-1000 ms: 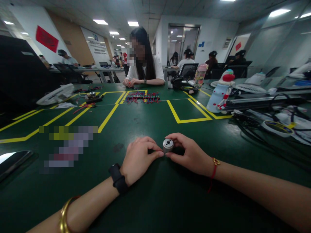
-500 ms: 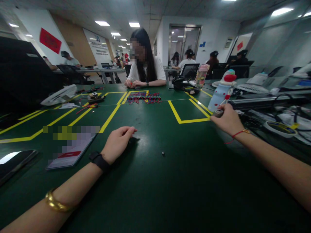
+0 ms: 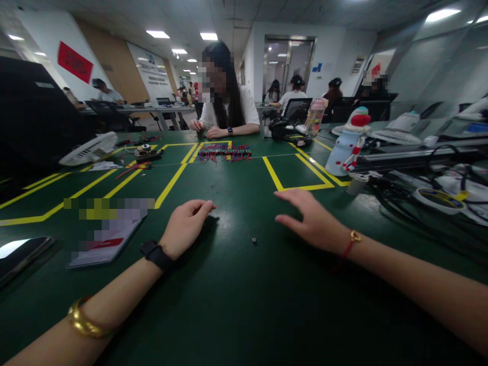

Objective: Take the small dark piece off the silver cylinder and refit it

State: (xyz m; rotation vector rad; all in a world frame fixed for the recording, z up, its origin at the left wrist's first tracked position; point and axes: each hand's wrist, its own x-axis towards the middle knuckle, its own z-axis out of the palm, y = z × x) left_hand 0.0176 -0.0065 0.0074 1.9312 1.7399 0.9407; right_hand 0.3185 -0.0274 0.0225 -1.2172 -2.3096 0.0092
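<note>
My left hand hovers or rests over the green table, a black band on its wrist. Its thumb presses against the curled fingers; whether anything small is pinched there is hidden. To the right, my right hand is open, thumb and fingers apart, with nothing between them. A tiny dark ring-shaped piece lies on the table between the two hands. Farther right, a small grey cylinder stands upright beside the cables, apart from my right hand.
A light blue bottle stands at the right, near tangled black cables. Bundled red and blue wires lie ahead. At left are a phone, a flat pouch and a white fan. A person sits opposite.
My right hand has let go of the grey cylinder, leaving it by the cables, and has moved left and nearer with its fingers opened. My left hand stays nearly still.
</note>
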